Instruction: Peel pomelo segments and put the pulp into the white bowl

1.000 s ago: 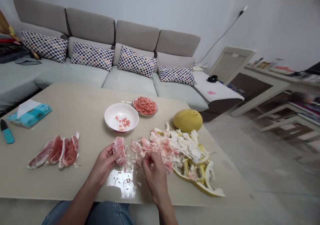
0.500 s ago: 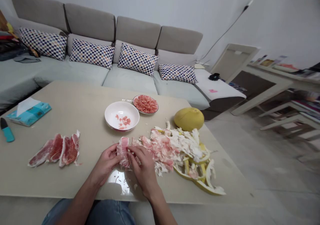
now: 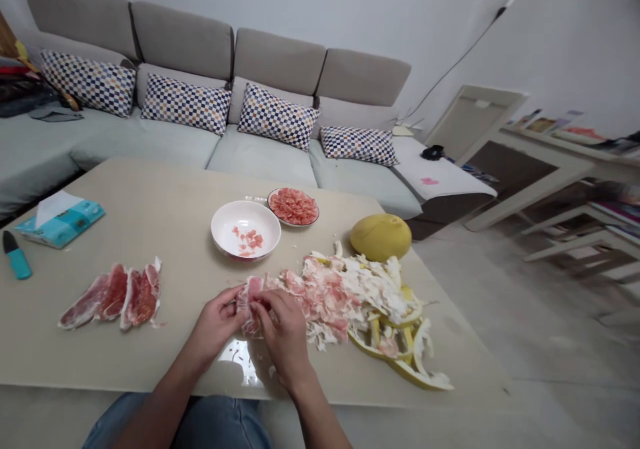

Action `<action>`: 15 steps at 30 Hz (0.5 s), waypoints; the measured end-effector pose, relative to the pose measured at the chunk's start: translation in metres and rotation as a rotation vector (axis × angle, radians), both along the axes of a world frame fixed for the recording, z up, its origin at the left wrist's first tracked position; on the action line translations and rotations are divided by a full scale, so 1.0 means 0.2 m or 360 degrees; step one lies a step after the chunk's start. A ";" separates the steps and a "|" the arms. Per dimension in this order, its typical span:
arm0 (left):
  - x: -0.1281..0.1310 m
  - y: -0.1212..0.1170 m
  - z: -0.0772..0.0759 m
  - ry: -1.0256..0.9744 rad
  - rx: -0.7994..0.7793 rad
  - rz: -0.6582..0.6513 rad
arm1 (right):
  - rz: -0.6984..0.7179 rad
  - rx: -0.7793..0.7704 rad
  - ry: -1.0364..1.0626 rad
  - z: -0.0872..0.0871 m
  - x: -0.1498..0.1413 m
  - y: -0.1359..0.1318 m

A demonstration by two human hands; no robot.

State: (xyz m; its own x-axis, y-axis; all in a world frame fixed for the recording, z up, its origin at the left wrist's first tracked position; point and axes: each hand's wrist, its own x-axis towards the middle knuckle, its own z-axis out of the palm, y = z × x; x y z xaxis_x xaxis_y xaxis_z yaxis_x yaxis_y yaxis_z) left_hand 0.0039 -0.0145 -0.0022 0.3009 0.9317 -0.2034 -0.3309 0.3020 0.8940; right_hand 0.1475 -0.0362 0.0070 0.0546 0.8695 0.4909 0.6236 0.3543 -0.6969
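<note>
A pinkish pomelo segment (image 3: 254, 285) with white membrane is held between my two hands, just above the near part of the table. My left hand (image 3: 220, 322) grips its left side, fingers closed. From the right, my right hand (image 3: 284, 326) pinches at the segment; its fingertips partly cover it. Beyond my hands stands a white bowl (image 3: 245, 219) with a few bits of pink pulp inside. Behind it, a plate (image 3: 293, 206) is heaped with pink pulp. Several pomelo segments (image 3: 117, 294) lie in a row to the left.
Membrane scraps (image 3: 325, 289) and thick yellow-green peel (image 3: 420, 372) are piled right of my hands. A whole pomelo (image 3: 381, 237) sits behind the pile. On the left lie a tissue pack (image 3: 65, 221) and a teal-handled knife (image 3: 19, 262). A sofa (image 3: 265, 159) runs behind the table (image 3: 165, 216).
Both hands draw closer together around the segment, and less of it shows between the fingers. The view shifts slightly; the bowl, plate and scraps stay put.
</note>
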 end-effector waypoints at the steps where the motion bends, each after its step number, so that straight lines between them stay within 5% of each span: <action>1: 0.00 0.00 0.00 0.0011 0.0017 -0.0004 | 0.0008 -0.0006 -0.0007 0.00 0.00 0.00; 11: 0.02 0.01 -0.01 0.0119 0.0176 -0.0070 | -0.0031 -0.0029 -0.0176 -0.02 0.02 0.00; 15: 0.04 0.00 -0.07 0.0289 0.0310 0.0121 | -0.0179 0.0017 -0.0321 -0.07 -0.02 -0.01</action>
